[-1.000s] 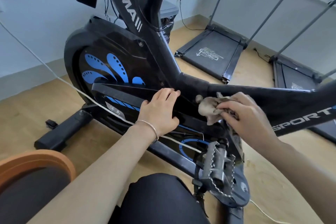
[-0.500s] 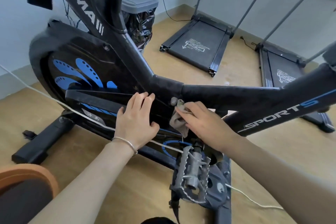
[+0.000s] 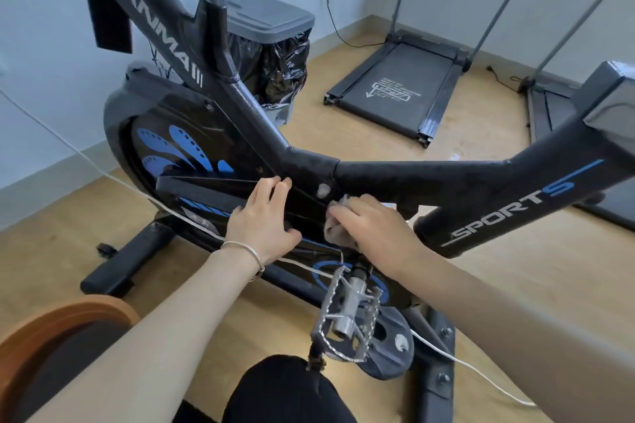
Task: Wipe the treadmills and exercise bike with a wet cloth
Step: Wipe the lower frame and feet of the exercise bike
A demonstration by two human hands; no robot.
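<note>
A black exercise bike (image 3: 429,178) with blue flywheel markings fills the middle of the view. My left hand (image 3: 264,220) rests flat on the black chain guard, fingers straight. Just to its right, my right hand (image 3: 371,223) presses a crumpled beige cloth (image 3: 335,227) against the frame below the tube joint, fingers curled over the cloth. A metal pedal (image 3: 347,312) hangs below my hands. One treadmill (image 3: 395,89) lies on the floor at the back, and a second treadmill (image 3: 549,106) sits to its right, partly hidden by the bike's frame.
A grey bin (image 3: 271,21) with a black liner stands behind the bike by the wall. A white cord (image 3: 103,172) runs diagonally across the bike and over the floor. An orange-rimmed basin (image 3: 62,319) sits at lower left. My dark-clad knee (image 3: 285,388) is at bottom centre.
The view has shifted, showing more of the bike's top. My right hand has slid the cloth slightly left and down along the frame. My left hand stays on the chain guard.
</note>
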